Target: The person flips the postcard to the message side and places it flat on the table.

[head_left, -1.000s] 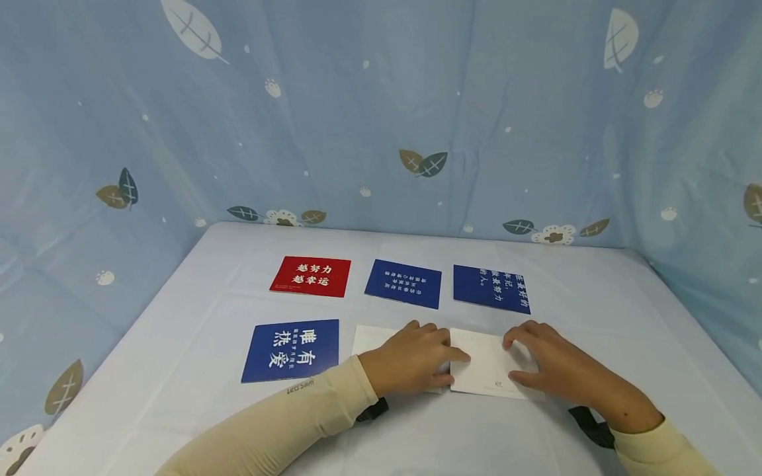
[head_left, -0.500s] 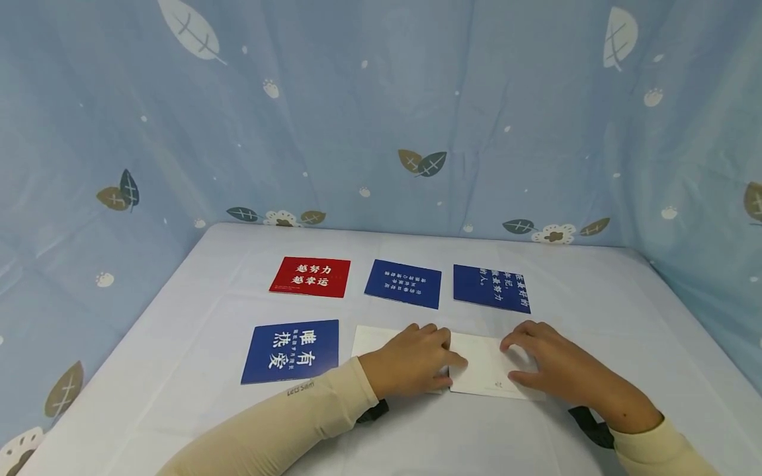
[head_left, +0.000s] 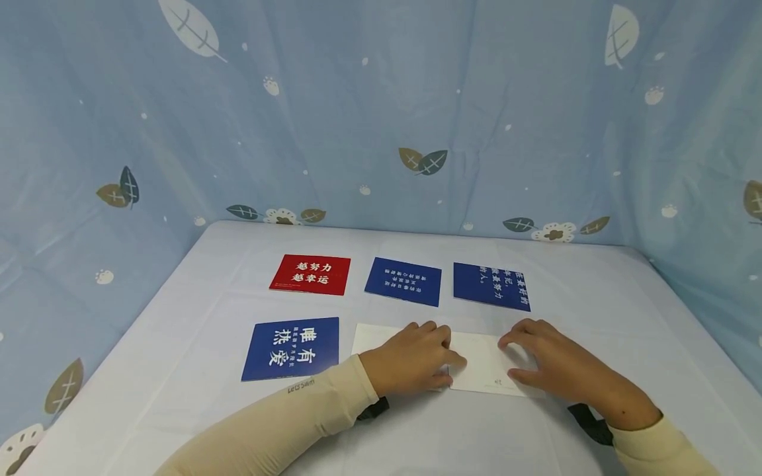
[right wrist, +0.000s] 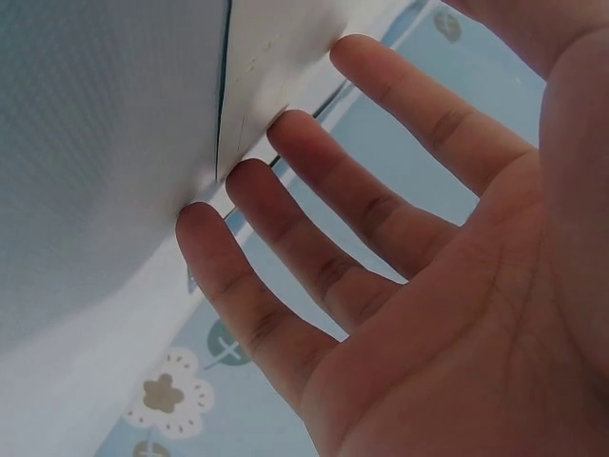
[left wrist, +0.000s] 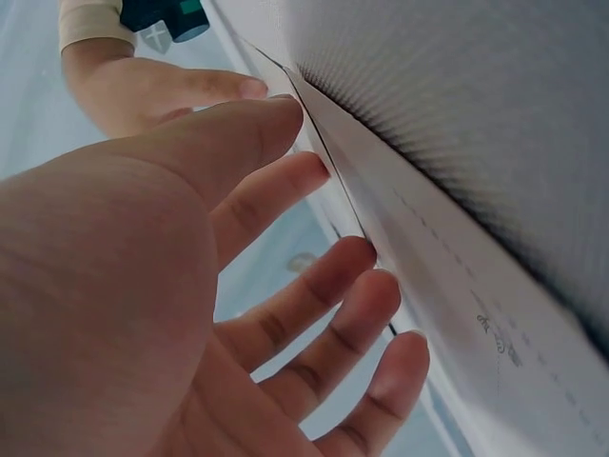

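Two white cards lie side by side near the table's front, their edges meeting under my left hand. My left hand [head_left: 411, 360] rests over the left white card [head_left: 370, 338], and its index finger reaches onto the right white card [head_left: 479, 363]. Fingertips of my right hand [head_left: 553, 360] touch that card's right part, with thumb and index spread. A small printed mark shows near its front edge. In the left wrist view the fingers [left wrist: 328, 319] are loosely bent, fingertips against the cards. The right wrist view shows nearly straight fingers [right wrist: 324, 171] touching a card's surface.
At the back lie a red card [head_left: 311, 275], a blue card [head_left: 403, 282] and another blue card [head_left: 491, 286]. A further blue card [head_left: 290, 349] lies left of the white cards. A leaf-patterned blue curtain [head_left: 357, 119] stands behind the white-covered table [head_left: 178, 370].
The right white card's far edge has come closer in line with the left card's. My right index finger has moved slightly left; my left hand has barely moved.
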The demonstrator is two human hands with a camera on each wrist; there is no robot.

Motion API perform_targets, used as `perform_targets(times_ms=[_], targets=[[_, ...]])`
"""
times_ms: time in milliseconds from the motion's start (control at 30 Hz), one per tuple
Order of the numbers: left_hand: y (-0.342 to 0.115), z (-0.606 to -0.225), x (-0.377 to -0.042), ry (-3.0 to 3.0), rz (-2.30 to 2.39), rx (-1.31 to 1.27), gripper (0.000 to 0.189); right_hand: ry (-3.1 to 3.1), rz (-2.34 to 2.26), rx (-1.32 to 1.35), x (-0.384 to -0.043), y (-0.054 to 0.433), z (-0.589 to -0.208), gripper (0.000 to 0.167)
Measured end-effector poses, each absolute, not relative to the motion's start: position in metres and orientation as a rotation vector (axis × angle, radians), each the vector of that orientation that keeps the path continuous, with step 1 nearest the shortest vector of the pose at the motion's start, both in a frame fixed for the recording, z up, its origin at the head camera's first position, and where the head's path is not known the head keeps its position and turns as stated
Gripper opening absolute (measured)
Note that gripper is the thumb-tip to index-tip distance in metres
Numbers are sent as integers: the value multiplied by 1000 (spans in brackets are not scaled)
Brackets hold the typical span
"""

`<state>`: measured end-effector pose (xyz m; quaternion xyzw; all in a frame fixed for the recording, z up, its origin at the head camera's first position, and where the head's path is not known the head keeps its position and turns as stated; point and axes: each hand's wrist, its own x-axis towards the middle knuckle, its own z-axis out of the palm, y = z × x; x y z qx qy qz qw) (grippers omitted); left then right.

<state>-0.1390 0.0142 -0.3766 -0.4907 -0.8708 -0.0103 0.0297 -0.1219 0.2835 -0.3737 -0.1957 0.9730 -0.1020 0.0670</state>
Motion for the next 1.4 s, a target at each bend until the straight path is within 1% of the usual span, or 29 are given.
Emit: perform_targets(times_ms=[300, 400, 533, 667, 967, 1400], targets=[[13, -380, -140, -2724, -61, -1510, 31, 2950, -290, -631, -126, 283, -374, 37], [13, -382, -140, -2737, -58, -1504, 32, 2990, -271, -691, -131, 284, -376, 37], [14, -384, -140, -2745, -48, -1500, 33, 3055, -226, -758, -141, 288, -377, 47], [15, -385, -140, -2756, -36, -1506, 34, 3076, -201, -756, -153, 291, -376, 57], [15, -382, -140, -2749, -38, -1513, 36, 3035, -167, -668, -173, 292, -379, 63], [14, -377, -140, -2743, -72, -1519, 34, 2950, -205, -500, -194, 292, -380, 74]])
